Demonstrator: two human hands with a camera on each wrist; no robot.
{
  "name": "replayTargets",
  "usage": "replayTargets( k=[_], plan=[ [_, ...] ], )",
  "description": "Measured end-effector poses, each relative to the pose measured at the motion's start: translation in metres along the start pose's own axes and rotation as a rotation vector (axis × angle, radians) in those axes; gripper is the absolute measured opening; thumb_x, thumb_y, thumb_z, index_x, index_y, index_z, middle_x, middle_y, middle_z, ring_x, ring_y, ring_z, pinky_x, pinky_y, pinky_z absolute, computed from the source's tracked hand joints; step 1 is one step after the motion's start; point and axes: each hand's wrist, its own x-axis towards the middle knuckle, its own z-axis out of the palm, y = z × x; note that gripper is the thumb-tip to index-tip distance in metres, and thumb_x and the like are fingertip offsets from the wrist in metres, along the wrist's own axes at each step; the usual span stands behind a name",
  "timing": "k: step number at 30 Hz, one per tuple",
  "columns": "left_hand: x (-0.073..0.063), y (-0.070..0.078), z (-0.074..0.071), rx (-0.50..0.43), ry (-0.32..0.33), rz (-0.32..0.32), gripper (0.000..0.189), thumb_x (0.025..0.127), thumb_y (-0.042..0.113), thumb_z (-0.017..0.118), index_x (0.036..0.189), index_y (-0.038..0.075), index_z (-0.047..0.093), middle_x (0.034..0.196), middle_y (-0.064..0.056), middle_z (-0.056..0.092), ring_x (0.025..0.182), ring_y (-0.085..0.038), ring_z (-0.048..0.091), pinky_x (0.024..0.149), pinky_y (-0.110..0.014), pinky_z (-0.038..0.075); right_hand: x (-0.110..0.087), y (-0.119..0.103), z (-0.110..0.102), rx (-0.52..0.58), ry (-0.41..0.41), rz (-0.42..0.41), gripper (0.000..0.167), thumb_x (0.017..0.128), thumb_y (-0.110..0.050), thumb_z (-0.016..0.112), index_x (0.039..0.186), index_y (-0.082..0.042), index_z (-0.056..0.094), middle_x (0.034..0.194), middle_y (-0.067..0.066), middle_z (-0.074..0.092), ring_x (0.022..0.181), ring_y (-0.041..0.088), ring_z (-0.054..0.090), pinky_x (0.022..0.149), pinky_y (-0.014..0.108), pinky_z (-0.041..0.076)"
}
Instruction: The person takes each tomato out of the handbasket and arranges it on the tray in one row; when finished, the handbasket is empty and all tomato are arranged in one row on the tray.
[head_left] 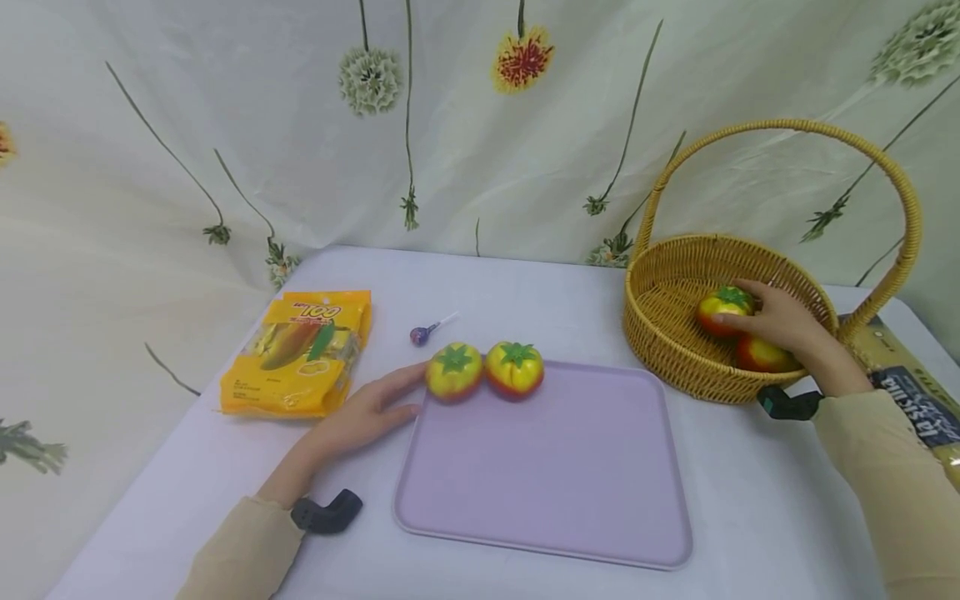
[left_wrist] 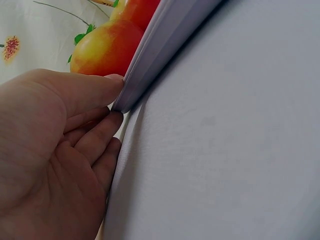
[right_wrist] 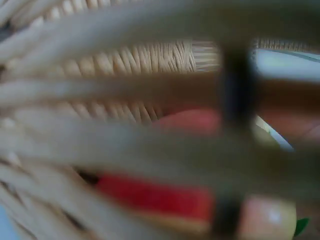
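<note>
Two red-and-yellow tomatoes with green leafy tops, the left tomato and the right tomato, sit side by side at the back left of a lilac tray. At that corner my left hand pinches the tray's edge; in the left wrist view the thumb lies at the rim, fingertips below it. Inside a wicker basket, my right hand grips a tomato, with another tomato under the hand. The right wrist view is mostly blocked by blurred wicker.
A yellow mango candy bag lies left of the tray. Behind the tray is a wrapped lollipop. The tall basket handle arches over the right side, and a printed package lies beside the basket under the right forearm.
</note>
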Motion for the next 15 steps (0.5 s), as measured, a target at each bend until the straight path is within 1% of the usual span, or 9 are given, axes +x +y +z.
replayTargets(
  k=[4,7,11,15],
  plan=[
    [0.0005,-0.0014,0.0002,0.000,0.004,-0.002,0.053,0.095,0.024,0.057,0.144,0.019,0.038,0.145,0.003,0.038,0.135,-0.019,0.027,0.108,-0.045,0.022,0.0023,0.0005,0.0003,-0.027,0.038,-0.020,0.086,0.090,-0.047,0.057,0.142,0.011,0.021,0.125,0.040,0.035,0.106,0.048,0.038,0.088,0.063,0.034],
    [0.0007,-0.0030,0.0003,0.010,0.009,-0.008,0.054,0.094,0.025,0.058,0.144,0.020,0.037,0.145,0.004,0.037,0.135,-0.018,0.027,0.108,-0.044,0.023,0.0024,0.0007,0.0000,-0.033,0.054,-0.030,0.086,0.090,-0.047,0.057,0.142,0.011,0.020,0.126,0.042,0.034,0.107,0.049,0.037,0.088,0.063,0.033],
    [0.0005,-0.0033,0.0005,0.014,0.010,-0.021,0.054,0.094,0.025,0.057,0.145,0.021,0.037,0.145,0.005,0.037,0.135,-0.018,0.027,0.108,-0.045,0.024,0.0002,-0.0011,0.0001,-0.005,0.066,-0.033,0.086,0.090,-0.047,0.056,0.143,0.010,0.019,0.128,0.042,0.032,0.109,0.050,0.036,0.089,0.064,0.032],
    [0.0004,-0.0026,0.0008,0.011,0.009,-0.033,0.054,0.094,0.025,0.057,0.144,0.021,0.037,0.145,0.005,0.037,0.135,-0.018,0.027,0.108,-0.044,0.023,-0.0035,-0.0042,0.0010,0.043,0.112,-0.049,0.085,0.090,-0.045,0.057,0.143,0.009,0.020,0.128,0.043,0.033,0.109,0.050,0.038,0.088,0.063,0.034]
  ],
)
